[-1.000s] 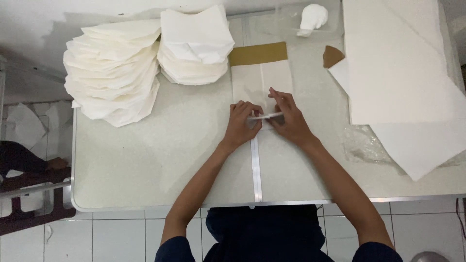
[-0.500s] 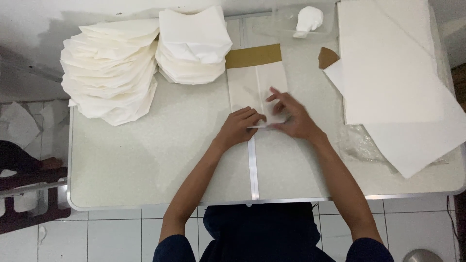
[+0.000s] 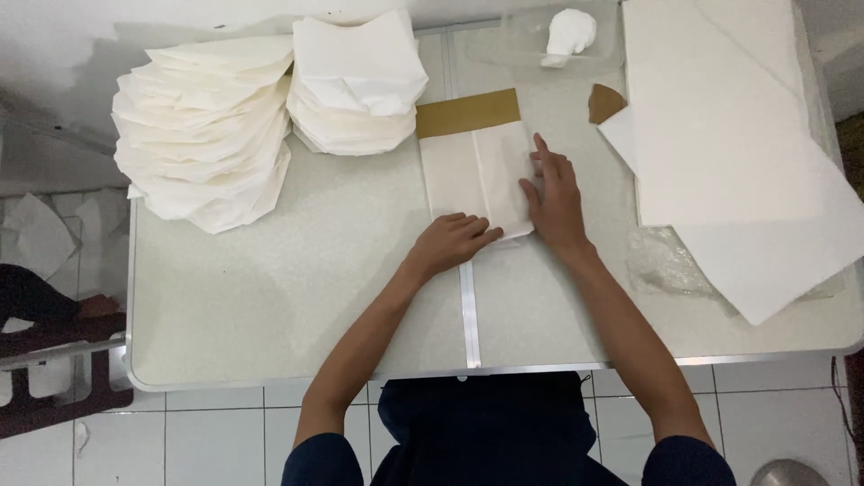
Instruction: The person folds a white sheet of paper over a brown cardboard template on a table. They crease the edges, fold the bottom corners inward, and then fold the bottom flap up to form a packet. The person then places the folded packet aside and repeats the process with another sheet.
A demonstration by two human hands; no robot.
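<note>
Near the upper middle of the frame lies 1 flat white paper bag [image 3: 472,180], a tall rectangle with a brown band [image 3: 468,113] across its top end. At upper left and upper centre, 2 fanned stacks of similar white folded paper bags [image 3: 202,135] [image 3: 358,81] rest side by side. A clear plastic tray [image 3: 531,45] holding a white lump sits at the top, right of centre. A crumpled clear plastic wrapper [image 3: 666,265] lies at middle right. No labels, signs or screens show.
</note>
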